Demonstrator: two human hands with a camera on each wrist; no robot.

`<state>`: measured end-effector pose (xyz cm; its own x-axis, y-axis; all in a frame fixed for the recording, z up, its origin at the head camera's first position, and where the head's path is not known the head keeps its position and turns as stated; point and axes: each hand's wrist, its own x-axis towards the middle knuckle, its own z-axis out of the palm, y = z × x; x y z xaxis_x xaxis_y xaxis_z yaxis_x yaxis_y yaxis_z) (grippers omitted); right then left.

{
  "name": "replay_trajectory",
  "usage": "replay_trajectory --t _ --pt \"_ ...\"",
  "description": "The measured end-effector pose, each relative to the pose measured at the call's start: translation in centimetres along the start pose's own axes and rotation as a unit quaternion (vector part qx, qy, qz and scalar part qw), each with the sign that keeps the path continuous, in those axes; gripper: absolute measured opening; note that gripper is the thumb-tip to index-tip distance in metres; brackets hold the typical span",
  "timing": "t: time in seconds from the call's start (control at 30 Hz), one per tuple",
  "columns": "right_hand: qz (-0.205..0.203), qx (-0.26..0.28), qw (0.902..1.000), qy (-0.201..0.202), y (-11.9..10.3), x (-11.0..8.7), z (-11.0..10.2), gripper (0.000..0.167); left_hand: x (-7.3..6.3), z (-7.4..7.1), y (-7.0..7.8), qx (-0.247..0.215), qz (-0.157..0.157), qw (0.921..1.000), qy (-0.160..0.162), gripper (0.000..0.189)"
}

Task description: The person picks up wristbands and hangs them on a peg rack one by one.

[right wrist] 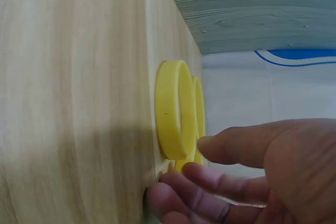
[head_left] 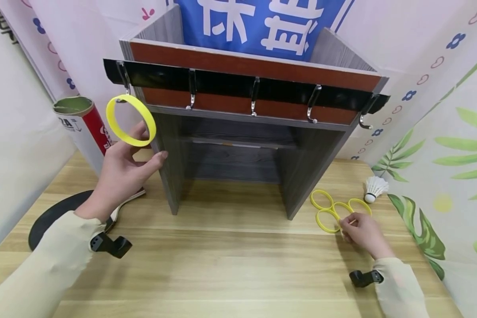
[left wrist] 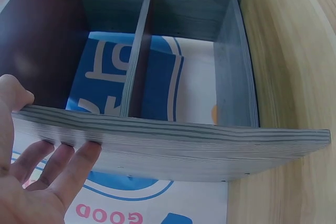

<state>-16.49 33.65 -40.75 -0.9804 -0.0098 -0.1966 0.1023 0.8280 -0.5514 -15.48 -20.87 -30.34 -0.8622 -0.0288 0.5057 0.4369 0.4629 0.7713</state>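
Observation:
A grey wooden shelf (head_left: 226, 161) stands in the middle, with a black hook strip (head_left: 224, 86) across its front. My left hand (head_left: 129, 161) grips its left side panel, thumb at the front edge and fingers (left wrist: 79, 163) against the outer face. In front of that hand, a yellow ring (head_left: 152, 128) hangs from the leftmost hook. My right hand (head_left: 363, 232) is low over the table beside several flat yellow rings (head_left: 322, 200). Its thumb and forefinger tips are right at the rim of the nearest ring (right wrist: 170, 111), and its other fingers are close to the tabletop.
A shuttlecock (head_left: 375, 189) lies behind the rings at the right. A white and red tube (head_left: 81, 128) stands left of the shelf, near a black round-headed racket (head_left: 59, 212). Printed cloth (head_left: 433, 128) encloses the wooden table (head_left: 222, 269).

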Motion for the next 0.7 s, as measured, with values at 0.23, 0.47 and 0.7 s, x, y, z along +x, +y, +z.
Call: replay_trajectory --t 0.23,0.47,0.7 --pt "0.002 -0.004 1.0 -0.005 -0.27 0.07 0.48 0.028 0.0 0.08 -0.02 0.001 -0.002 1.0 0.0 0.069" --pt "0.012 -0.001 0.9999 -0.001 -0.21 0.27 0.81 0.024 -0.07 0.08 0.05 0.003 0.002 1.0 -0.001 0.07" --pt "0.013 0.031 0.9994 0.008 -0.1 0.06 0.7 0.022 -0.03 0.05 0.13 0.011 0.011 0.9999 -0.002 0.068"
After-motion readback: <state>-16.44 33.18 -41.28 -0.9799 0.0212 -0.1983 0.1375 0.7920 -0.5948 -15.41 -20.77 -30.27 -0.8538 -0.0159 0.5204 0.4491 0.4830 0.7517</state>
